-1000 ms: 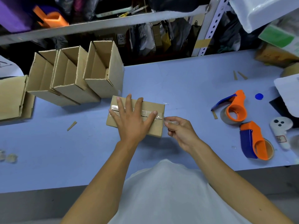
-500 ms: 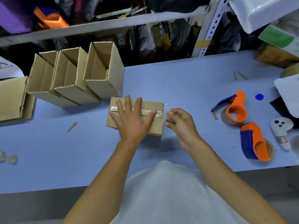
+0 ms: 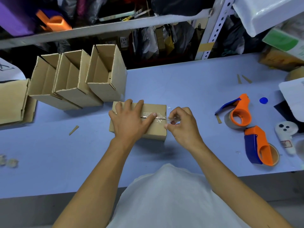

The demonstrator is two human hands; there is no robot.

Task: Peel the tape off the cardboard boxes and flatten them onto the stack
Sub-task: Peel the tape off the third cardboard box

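Observation:
A small closed cardboard box [image 3: 156, 130] lies on the blue table, with clear tape [image 3: 158, 116] along its top seam. My left hand [image 3: 130, 120] presses flat on the box top, fingers spread, thumb on the tape. My right hand [image 3: 181, 124] is at the box's right end and pinches the loose, crumpled end of the tape between thumb and fingers. A stack of flattened boxes [image 3: 13, 102] lies at the left edge of the table.
Three open boxes [image 3: 102, 79] lie on their sides behind and left of the taped box. Two orange-and-blue tape dispensers [image 3: 240, 112] [image 3: 259, 145] and a white controller [image 3: 286, 135] sit at the right. Cardboard slivers [image 3: 74, 130] lie about. A shelf rack stands behind the table.
My right hand has lifted the tape end up off the box's right end and curled round it. My left hand has shifted slightly left on the box top.

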